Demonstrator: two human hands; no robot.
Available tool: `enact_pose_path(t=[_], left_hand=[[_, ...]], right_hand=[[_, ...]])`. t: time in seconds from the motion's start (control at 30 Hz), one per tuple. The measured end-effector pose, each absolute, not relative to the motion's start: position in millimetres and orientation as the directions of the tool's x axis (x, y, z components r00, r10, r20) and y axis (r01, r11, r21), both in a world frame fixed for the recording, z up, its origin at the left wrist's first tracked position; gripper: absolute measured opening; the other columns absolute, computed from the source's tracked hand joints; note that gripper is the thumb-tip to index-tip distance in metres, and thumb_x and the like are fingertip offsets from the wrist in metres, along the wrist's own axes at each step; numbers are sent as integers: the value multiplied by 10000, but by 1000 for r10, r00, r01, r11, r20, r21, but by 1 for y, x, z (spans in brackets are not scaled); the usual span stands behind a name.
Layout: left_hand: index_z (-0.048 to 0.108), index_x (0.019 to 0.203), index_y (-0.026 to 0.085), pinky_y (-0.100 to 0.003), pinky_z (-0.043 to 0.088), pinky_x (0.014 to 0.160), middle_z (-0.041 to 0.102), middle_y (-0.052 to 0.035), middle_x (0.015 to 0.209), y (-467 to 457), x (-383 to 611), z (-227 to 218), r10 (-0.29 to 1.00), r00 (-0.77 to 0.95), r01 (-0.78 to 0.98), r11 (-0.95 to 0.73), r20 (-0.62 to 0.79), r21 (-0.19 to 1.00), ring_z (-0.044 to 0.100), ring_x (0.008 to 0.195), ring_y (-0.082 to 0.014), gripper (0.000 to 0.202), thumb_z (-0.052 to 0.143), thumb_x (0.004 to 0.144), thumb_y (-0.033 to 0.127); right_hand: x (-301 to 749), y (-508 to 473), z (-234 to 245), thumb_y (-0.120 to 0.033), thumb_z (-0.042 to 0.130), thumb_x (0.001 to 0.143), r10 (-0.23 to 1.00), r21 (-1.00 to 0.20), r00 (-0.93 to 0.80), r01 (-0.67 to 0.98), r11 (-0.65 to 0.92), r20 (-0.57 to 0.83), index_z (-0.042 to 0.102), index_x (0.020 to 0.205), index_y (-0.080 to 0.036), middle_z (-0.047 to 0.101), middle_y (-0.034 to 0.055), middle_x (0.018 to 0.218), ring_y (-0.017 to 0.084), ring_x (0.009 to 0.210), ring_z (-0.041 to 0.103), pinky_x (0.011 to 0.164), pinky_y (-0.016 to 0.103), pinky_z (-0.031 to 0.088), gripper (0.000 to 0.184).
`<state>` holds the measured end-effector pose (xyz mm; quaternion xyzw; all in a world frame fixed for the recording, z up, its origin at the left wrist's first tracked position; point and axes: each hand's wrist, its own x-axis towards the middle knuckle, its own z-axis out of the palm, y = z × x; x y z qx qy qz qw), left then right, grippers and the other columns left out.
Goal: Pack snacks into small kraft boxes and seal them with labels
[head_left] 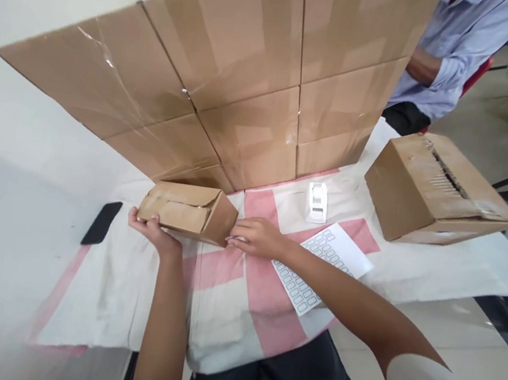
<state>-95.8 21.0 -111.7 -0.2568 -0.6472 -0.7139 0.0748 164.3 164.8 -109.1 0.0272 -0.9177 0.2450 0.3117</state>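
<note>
A small cardboard box [183, 212] lies on the cloth-covered table, close to the foot of the cardboard screen. My left hand [151, 230] grips its left end, thumb on the near side. At the box's right end, my right hand [254, 236] has its fingers pinched together. A small pale edge shows at those fingertips, too small to name. Under my right forearm lies a white sheet of blank outlined labels [304, 281], partly covered by the arm. Beyond it stands a white tape dispenser [317, 203].
A tall taped cardboard screen [251, 87] rises behind the small box. A larger cardboard box [427, 192] sits at the right. A black flat object, like a phone [101, 224], lies by the left wall. Behind the screen, a person in a light blue shirt [469, 50] is seated.
</note>
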Motion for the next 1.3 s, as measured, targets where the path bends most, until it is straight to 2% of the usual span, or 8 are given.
enact_pose_path(t=[0.1,0.37,0.6,0.77,0.9,1.0,1.17,1.3], left_hand=[[252,1304,231,-427,388,1132,437,-110,1377,34,-81,-112,172,-863,427,-256,475,867,496,1278,-215,574,466,785,351],[258,1223,260,-409,455,1059,519,-67,1266,38,-63,-101,299,-815,350,-429,497,832,569,1193,-224,571,535,740,388],[268,1203,269,-385,490,976,528,-54,1215,44,-54,-98,319,-815,328,-435,484,839,590,1110,-214,558,546,745,422],[278,1195,266,-372,502,964,519,-58,1209,44,-63,-101,340,-800,337,-428,495,839,590,1104,-211,599,592,728,473],[310,1199,254,-357,507,970,517,-66,1218,45,-64,-102,339,-788,342,-453,514,823,594,1082,-192,582,602,750,480],[325,1194,246,-364,502,994,511,-75,1235,46,-62,-102,319,-782,364,-464,536,807,594,1099,-197,568,601,765,494],[280,1205,265,-401,494,1017,499,-96,1269,48,-61,-102,320,-782,398,-403,534,824,582,1173,-238,571,547,785,546],[279,1182,277,-404,507,997,509,-80,1231,49,-63,-102,312,-783,394,-421,539,817,587,1166,-248,566,553,757,532]], right_hand=[[164,165,-110,-411,435,1079,106,-384,-816,-149,911,568,669,943,-189,674,40,862,148,788,619,686,269,364,350],[167,176,-108,-429,517,1048,90,-371,-840,-139,918,536,694,930,-190,705,41,873,153,763,613,663,283,335,321],[167,177,-103,-416,518,1048,43,-327,-862,-145,934,505,697,830,-193,726,35,802,158,727,606,648,312,309,360],[171,174,-103,-420,578,1015,18,-403,-876,-203,892,482,709,832,-206,753,3,834,138,709,626,620,296,307,311],[174,169,-100,-461,662,945,-13,-483,-892,-257,837,453,678,760,-202,708,-20,717,126,669,612,609,271,315,318],[174,165,-98,-463,651,946,-44,-476,-892,-282,833,451,663,732,-196,697,-16,698,122,657,600,608,266,314,343],[171,163,-100,-366,616,978,74,-351,-916,-75,933,395,708,822,-199,737,10,768,132,616,559,572,295,210,247],[171,164,-99,-416,582,1011,157,-341,-918,25,940,365,719,869,-192,723,20,767,133,617,546,576,295,183,299]])
